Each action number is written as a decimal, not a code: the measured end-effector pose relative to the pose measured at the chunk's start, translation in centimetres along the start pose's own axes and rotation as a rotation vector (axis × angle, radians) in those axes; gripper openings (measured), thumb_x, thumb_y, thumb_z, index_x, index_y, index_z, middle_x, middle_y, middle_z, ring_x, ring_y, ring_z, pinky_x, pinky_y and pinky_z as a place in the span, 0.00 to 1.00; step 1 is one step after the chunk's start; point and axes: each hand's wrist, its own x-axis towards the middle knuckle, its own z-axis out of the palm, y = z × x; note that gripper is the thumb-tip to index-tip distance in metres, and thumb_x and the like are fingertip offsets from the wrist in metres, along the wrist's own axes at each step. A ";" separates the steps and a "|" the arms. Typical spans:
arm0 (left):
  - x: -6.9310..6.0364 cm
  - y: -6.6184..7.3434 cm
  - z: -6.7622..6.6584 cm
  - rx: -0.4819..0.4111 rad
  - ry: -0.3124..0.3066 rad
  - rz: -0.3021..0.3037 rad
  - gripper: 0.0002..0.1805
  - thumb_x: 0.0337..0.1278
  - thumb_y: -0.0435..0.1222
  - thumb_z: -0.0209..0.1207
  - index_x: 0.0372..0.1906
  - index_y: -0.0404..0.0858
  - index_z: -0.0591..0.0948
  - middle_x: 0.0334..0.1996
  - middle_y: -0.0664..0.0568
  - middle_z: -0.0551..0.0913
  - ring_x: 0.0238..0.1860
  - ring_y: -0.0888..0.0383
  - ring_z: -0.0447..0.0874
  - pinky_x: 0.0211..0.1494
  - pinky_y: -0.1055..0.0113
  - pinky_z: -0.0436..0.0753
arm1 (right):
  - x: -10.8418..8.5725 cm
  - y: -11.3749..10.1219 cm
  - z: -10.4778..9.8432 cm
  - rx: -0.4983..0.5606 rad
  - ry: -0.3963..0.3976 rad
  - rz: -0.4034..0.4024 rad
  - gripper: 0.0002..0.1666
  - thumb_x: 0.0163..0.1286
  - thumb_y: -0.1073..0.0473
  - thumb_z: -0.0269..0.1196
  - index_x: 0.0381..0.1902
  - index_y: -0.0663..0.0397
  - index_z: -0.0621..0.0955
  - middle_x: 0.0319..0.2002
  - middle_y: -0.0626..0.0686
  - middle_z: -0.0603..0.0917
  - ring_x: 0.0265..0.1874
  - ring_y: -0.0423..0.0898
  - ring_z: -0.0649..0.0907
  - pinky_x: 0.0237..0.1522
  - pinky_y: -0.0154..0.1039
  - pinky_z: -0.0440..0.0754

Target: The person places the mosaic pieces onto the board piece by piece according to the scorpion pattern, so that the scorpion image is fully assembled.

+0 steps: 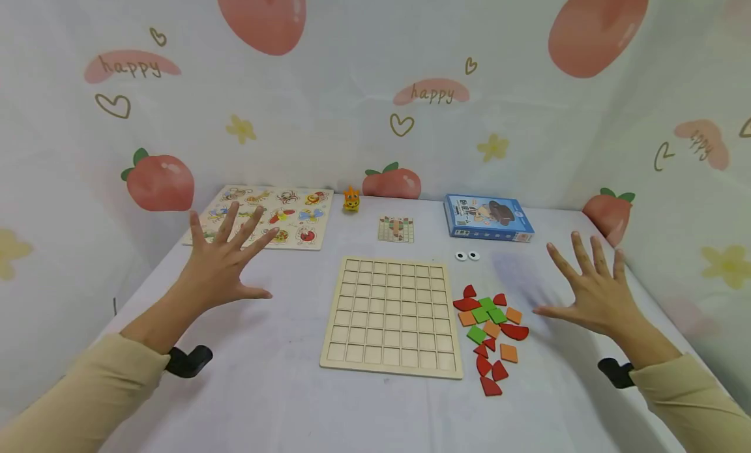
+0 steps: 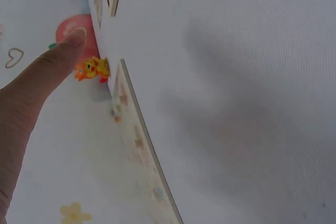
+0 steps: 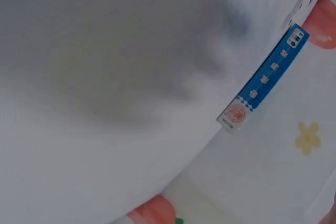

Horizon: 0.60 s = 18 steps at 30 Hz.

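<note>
Both hands hover above the white tabletop with fingers spread and nothing held. The left hand [image 1: 220, 267] is left of a wooden grid board [image 1: 393, 317], its fingertips in front of a wooden insect puzzle board [image 1: 311, 238]. In the left wrist view its thumb [image 2: 47, 72] shows near a small orange and yellow figurine [image 2: 94, 68]. To the right of the loose pieces is the right hand [image 1: 598, 296]. Those pieces lie beside the grid board: red curved pieces [image 1: 514, 332], green squares [image 1: 476, 335] and orange squares [image 1: 508, 353]. Two googly-eye pieces [image 1: 461, 256] lie behind them.
A blue box [image 1: 489, 218] lies at the back right of the table. A small pattern card [image 1: 396, 229] is behind the grid board. Behind the table hangs a white cloth [image 1: 328, 81] printed with fruit, hearts and flowers.
</note>
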 end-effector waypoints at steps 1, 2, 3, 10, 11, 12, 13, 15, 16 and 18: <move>0.1 0.2 0.1 0.005 -0.012 -0.001 0.62 0.22 0.73 0.62 0.70 0.49 0.60 0.75 0.50 0.31 0.74 0.43 0.21 0.60 0.26 0.23 | 0.0 -0.1 0.0 -0.002 -0.004 0.001 0.71 0.43 0.20 0.58 0.73 0.34 0.33 0.73 0.63 0.32 0.70 0.63 0.28 0.64 0.71 0.26; 0.3 0.4 0.2 0.000 -0.014 0.001 0.61 0.21 0.72 0.63 0.69 0.48 0.62 0.75 0.50 0.32 0.74 0.43 0.21 0.60 0.26 0.23 | 0.0 -0.2 0.0 -0.003 -0.009 0.000 0.71 0.42 0.20 0.58 0.73 0.34 0.33 0.73 0.63 0.32 0.70 0.64 0.29 0.64 0.71 0.25; 0.4 0.6 0.3 -0.004 -0.016 0.005 0.61 0.20 0.72 0.64 0.68 0.48 0.63 0.75 0.50 0.33 0.74 0.43 0.21 0.61 0.26 0.23 | 0.1 -0.3 0.1 -0.003 -0.012 0.000 0.71 0.42 0.20 0.58 0.73 0.34 0.33 0.73 0.63 0.33 0.70 0.64 0.29 0.64 0.70 0.24; 1.8 2.1 1.2 -0.052 -0.041 0.048 0.60 0.24 0.74 0.61 0.70 0.50 0.61 0.75 0.52 0.32 0.74 0.44 0.22 0.60 0.26 0.23 | 0.2 -0.9 0.2 0.042 -0.014 -0.001 0.71 0.43 0.21 0.59 0.73 0.35 0.34 0.73 0.64 0.33 0.70 0.65 0.30 0.64 0.71 0.25; 2.0 2.4 1.3 -0.061 -0.050 0.051 0.59 0.25 0.74 0.60 0.70 0.50 0.62 0.75 0.51 0.33 0.74 0.44 0.21 0.60 0.25 0.24 | 0.2 -1.0 0.2 0.057 -0.014 0.000 0.71 0.43 0.21 0.60 0.73 0.35 0.34 0.73 0.64 0.33 0.70 0.65 0.30 0.64 0.71 0.25; 2.1 2.7 1.5 -0.074 -0.054 0.055 0.59 0.26 0.74 0.60 0.70 0.50 0.62 0.76 0.51 0.35 0.74 0.45 0.21 0.60 0.25 0.25 | 0.3 -1.1 0.3 0.076 -0.016 0.002 0.70 0.44 0.22 0.60 0.73 0.35 0.35 0.73 0.64 0.33 0.70 0.65 0.30 0.64 0.71 0.25; 2.3 3.0 1.6 -0.083 -0.058 0.058 0.58 0.26 0.73 0.60 0.69 0.50 0.63 0.76 0.50 0.37 0.74 0.45 0.22 0.60 0.24 0.26 | 0.3 -1.2 0.4 0.098 -0.017 0.004 0.70 0.44 0.22 0.60 0.73 0.36 0.35 0.73 0.65 0.33 0.70 0.65 0.30 0.64 0.71 0.25; 2.6 3.5 1.9 -0.105 -0.061 0.063 0.57 0.27 0.72 0.61 0.69 0.49 0.64 0.75 0.49 0.42 0.74 0.44 0.24 0.60 0.23 0.28 | 0.4 -1.5 0.6 0.151 -0.022 0.011 0.70 0.44 0.24 0.62 0.74 0.37 0.36 0.73 0.65 0.32 0.70 0.64 0.29 0.64 0.70 0.24; 2.7 3.7 2.1 -0.119 -0.066 0.065 0.56 0.28 0.72 0.61 0.68 0.49 0.65 0.75 0.49 0.43 0.74 0.44 0.25 0.60 0.23 0.28 | 0.3 -1.6 0.7 0.183 -0.027 0.017 0.70 0.44 0.25 0.63 0.74 0.37 0.36 0.73 0.65 0.32 0.70 0.64 0.28 0.64 0.69 0.23; 3.1 4.1 2.3 -0.141 -0.075 0.072 0.55 0.29 0.72 0.61 0.68 0.49 0.66 0.75 0.48 0.47 0.75 0.43 0.29 0.60 0.23 0.29 | 0.3 -1.8 0.8 0.254 -0.050 0.034 0.70 0.45 0.28 0.65 0.74 0.39 0.37 0.73 0.65 0.31 0.70 0.66 0.29 0.64 0.69 0.23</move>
